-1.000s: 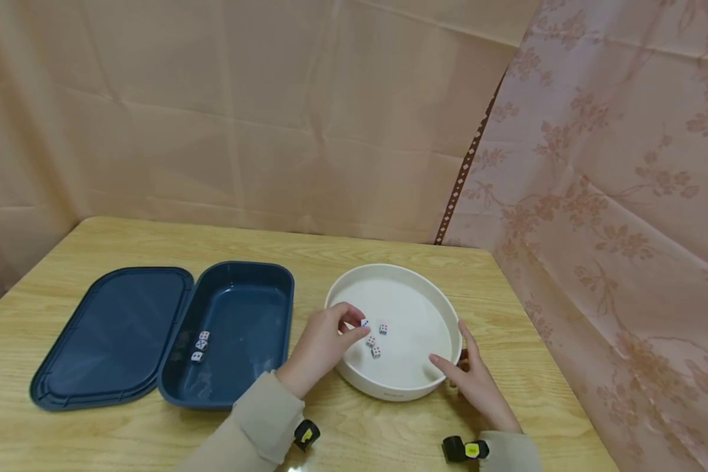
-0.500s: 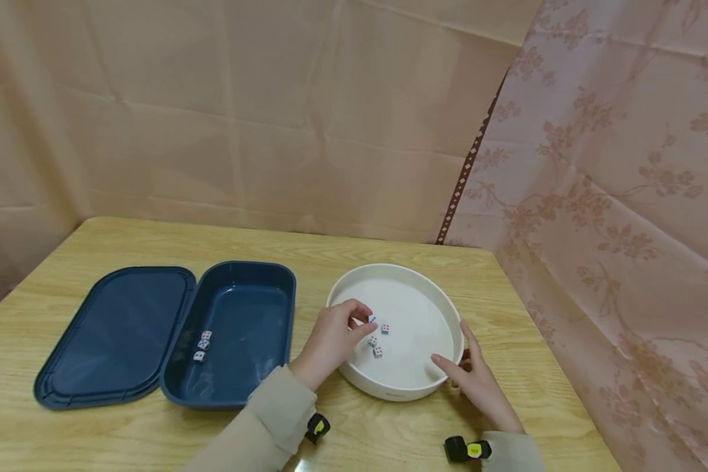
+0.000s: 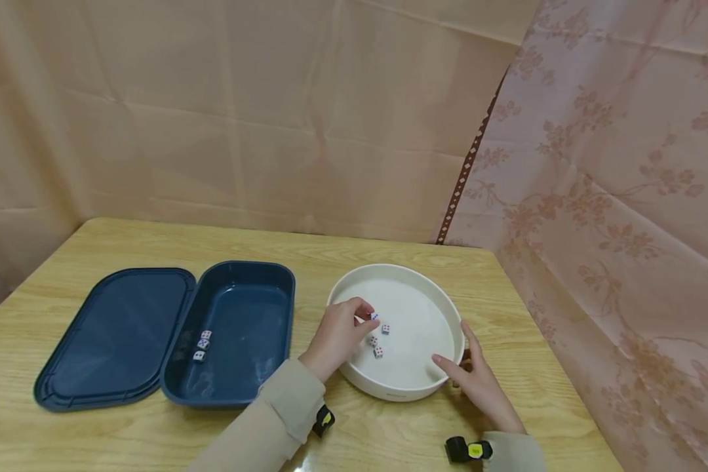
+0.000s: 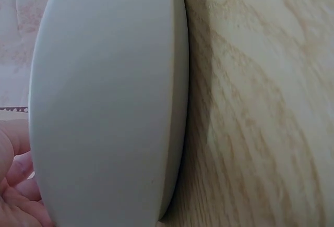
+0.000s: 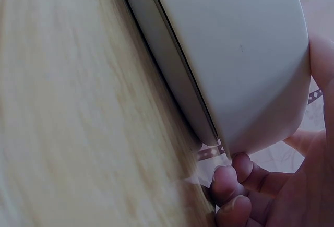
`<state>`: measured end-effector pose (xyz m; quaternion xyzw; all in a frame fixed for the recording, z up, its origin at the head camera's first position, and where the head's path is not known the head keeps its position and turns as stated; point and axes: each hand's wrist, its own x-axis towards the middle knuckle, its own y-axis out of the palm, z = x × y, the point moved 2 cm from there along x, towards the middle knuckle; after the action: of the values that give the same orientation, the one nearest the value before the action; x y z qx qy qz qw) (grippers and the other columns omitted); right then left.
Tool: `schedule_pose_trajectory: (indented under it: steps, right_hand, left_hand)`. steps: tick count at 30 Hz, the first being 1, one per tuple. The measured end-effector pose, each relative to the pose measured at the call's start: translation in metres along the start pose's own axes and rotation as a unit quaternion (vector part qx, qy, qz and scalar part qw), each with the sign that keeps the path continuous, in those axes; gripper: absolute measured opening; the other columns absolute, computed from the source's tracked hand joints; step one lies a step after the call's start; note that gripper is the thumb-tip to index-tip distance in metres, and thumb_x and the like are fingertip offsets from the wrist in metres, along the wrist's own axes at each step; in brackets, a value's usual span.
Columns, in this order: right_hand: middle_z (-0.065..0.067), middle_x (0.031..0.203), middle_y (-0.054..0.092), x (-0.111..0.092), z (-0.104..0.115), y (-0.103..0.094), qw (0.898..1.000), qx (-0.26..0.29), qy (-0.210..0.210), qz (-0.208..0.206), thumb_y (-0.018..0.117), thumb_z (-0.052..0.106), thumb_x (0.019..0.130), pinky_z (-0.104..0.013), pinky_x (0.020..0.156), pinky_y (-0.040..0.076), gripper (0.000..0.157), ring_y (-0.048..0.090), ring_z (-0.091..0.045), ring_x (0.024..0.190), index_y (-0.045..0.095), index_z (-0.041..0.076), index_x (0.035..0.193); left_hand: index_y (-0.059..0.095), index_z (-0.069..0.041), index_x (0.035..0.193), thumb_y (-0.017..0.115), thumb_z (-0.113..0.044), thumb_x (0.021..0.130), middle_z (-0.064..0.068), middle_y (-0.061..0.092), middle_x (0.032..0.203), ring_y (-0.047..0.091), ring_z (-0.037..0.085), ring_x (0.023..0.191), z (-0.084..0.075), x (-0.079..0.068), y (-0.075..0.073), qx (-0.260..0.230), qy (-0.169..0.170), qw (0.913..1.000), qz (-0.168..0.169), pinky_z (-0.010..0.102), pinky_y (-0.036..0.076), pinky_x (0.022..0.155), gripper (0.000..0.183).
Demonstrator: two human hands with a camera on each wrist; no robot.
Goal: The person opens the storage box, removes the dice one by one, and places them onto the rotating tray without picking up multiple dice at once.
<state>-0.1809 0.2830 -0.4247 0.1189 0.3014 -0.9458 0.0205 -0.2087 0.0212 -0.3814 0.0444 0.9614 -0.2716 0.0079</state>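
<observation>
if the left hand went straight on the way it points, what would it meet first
The left hand would probably meet the white cubic die with red dots just ahead; the hand's height is unclear, so it might pass above and reach the far wall of the round white dish.

Beige sleeves (image 3: pixel 280 410) adjoin black wrist devices (image 3: pixel 457 450) bearing yellow labels (image 3: pixel 475 450).

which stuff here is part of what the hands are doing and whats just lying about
In the job:
die, pinched by the left hand
white dish, held by the right hand
three loose dice in the dish
probably the blue container, holding three more dice

Apparently just there:
blue lid, beside the container, untouched
floral curtain
</observation>
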Motion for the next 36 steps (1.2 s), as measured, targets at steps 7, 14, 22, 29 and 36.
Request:
schedule_pose_trajectory:
  steps: [7,14,22,29,36]
  right_hand:
    - [-0.015,0.113,0.048,0.0002,0.0007,0.0000,1.000,-0.008,-0.001,-0.004,0.069,0.045,0.090,-0.026,0.069,0.043,0.101,0.050,-0.020,0.091,-0.001,0.023,0.160]
    - [-0.015,0.116,0.048,0.0005,0.0003,0.0002,1.000,-0.011,-0.001,-0.003,0.069,0.045,0.090,-0.027,0.070,0.042,0.102,0.050,-0.021,0.095,-0.002,0.023,0.160]
    - [-0.015,0.116,0.047,0.0005,0.0004,0.0006,1.000,-0.006,-0.003,0.002,0.068,0.045,0.091,-0.027,0.072,0.042,0.103,0.048,-0.021,0.098,-0.004,0.023,0.160]
    - [-0.015,0.116,0.047,0.0000,0.0006,0.0009,1.000,-0.007,0.001,-0.001,0.068,0.045,0.090,-0.027,0.073,0.042,0.102,0.049,-0.022,0.098,-0.003,0.023,0.160]
    - [-0.015,0.116,0.047,0.0000,0.0009,0.0009,1.000,-0.010,-0.003,0.001,0.068,0.045,0.091,-0.028,0.072,0.042,0.102,0.049,-0.021,0.097,-0.004,0.022,0.160]
  left_hand:
    - [0.067,-0.010,0.104,0.069,-0.022,0.094,0.003,0.068,0.098,0.059,0.016,0.084,0.0003,0.0011,0.0003,0.009,0.000,0.9999,-0.007,0.031,0.054,0.077,0.015]
    - [0.066,-0.010,0.106,0.068,-0.021,0.094,0.005,0.068,0.101,0.060,0.017,0.086,0.0006,0.0021,0.0010,0.008,-0.024,0.9996,-0.011,0.034,0.055,0.080,0.017]
    - [0.067,-0.008,0.110,0.069,-0.021,0.094,0.004,0.068,0.096,0.061,0.017,0.083,0.0016,0.0016,0.0021,0.021,-0.011,0.9994,-0.025,0.032,0.054,0.076,0.020]
    - [0.067,-0.007,0.109,0.069,-0.021,0.094,0.004,0.069,0.095,0.060,0.017,0.082,0.0013,0.0008,0.0019,0.030,0.001,0.9992,-0.026,0.033,0.054,0.075,0.021]
    - [0.068,-0.008,0.111,0.069,-0.023,0.094,0.003,0.069,0.098,0.061,0.017,0.085,0.0007,-0.0005,0.0002,0.020,-0.002,0.9996,-0.022,0.032,0.054,0.078,0.023]
